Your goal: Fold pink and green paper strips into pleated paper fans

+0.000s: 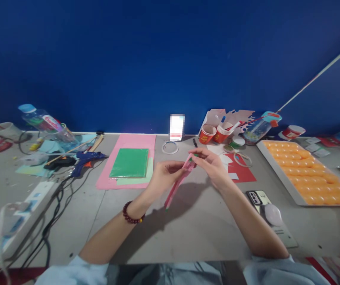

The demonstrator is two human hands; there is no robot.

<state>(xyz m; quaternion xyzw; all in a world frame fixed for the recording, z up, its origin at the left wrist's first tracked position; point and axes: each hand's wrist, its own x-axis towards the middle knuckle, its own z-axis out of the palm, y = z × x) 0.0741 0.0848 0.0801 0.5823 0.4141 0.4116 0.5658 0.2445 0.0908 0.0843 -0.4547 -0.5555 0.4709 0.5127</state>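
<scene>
A narrow pink strip (175, 192), looking like folded paper or card with small green bits at its ends, slants above the middle of the table. My left hand (167, 176) pinches it along its upper half, thumb on top. At its upper end, my right hand (209, 165) is closed on it with thumb and fingertips, close to a green bit. The strip's lower end hangs free towards me. Left of my left hand, a green square pack (130, 162) lies on a pink sheet (106, 180) and a pale green sheet.
On the left are a blue glue gun (86, 160), a power strip (18, 221), cables and a tilted bottle (46, 122). Paper cups (207, 134), red paper (245, 172), a phone (255, 197) and a tray of orange balls (309, 172) are on the right. Another person's hand shows at the right edge.
</scene>
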